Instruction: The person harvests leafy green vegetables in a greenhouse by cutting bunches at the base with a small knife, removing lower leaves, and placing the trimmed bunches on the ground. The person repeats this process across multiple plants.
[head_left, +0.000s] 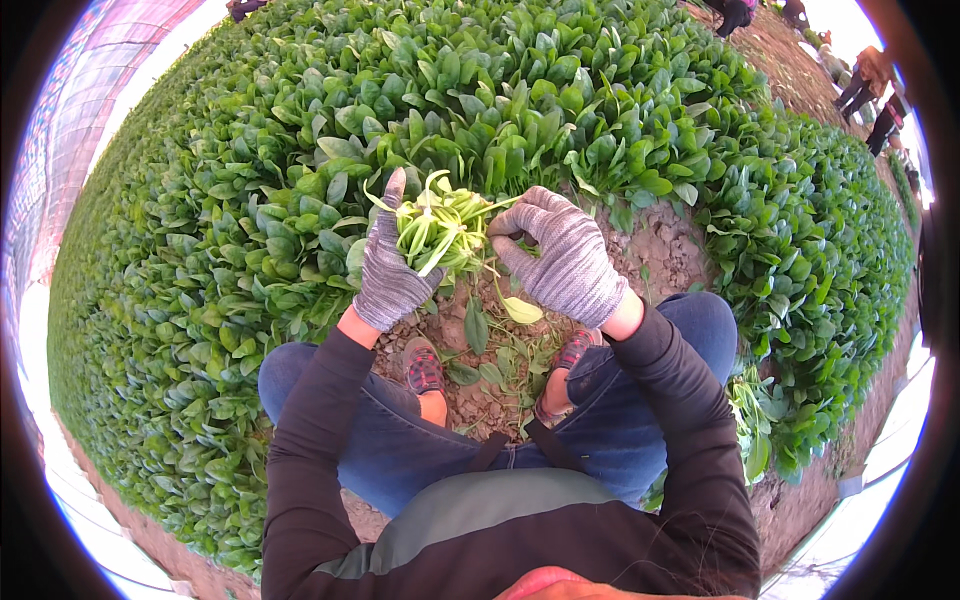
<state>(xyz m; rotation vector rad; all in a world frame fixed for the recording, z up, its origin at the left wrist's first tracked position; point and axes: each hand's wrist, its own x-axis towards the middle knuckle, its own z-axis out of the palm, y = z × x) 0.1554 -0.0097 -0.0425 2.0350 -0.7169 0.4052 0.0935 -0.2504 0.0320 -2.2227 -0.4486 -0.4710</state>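
Note:
My left hand (394, 262), in a grey knitted glove, holds a bunch of leafy greens that look like spinach (446, 225), with the pale cut stems facing up. My right hand (559, 247), gloved alike, is at the right side of the bunch, its thumb and forefinger pinched together around a thin stem at the bunch's edge. A yellowish leaf (521, 310) hangs or lies just below, between the hands; which of the two I cannot tell. The bunch's leaves are mostly hidden below the stems and my left hand.
Dense rows of growing greens (225, 247) surround me left, ahead and right. Loose leaves (502, 367) lie on bare soil (660, 247) between my shoes. Cut greens (750, 420) lie beyond my right arm. Several people, one in a brown top (870, 75), are at the upper right.

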